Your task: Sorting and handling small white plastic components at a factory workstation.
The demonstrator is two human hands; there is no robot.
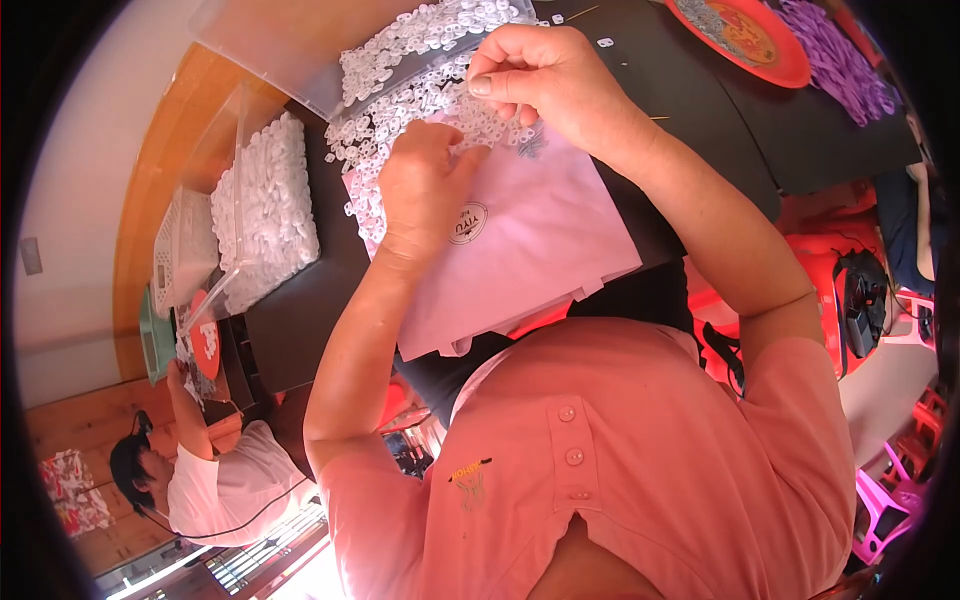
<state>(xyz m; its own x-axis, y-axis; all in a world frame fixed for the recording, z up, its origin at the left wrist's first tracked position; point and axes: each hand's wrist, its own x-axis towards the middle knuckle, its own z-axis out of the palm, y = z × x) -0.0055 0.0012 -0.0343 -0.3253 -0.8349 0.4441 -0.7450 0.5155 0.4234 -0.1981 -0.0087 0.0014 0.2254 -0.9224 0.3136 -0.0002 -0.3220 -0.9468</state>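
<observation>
My left hand (425, 180) rests fingers curled on a pale pink paper sheet (530, 250) lying on the black table (300, 310), its fingertips at a heap of small white plastic pieces (390, 110). My right hand (545, 80) hovers just above and to the right, thumb and fingers pinched together on one small white piece from the heap. The two hands nearly touch. More white pieces spill out of a clear plastic bag (300, 40) at the top.
A clear bag of white pieces (265, 205) and a white basket (180, 245) lie at the left. A red plate (745, 35) and purple pieces (840, 60) sit top right. Another person in white (215, 480) works at lower left. Red stools (850, 290) stand at right.
</observation>
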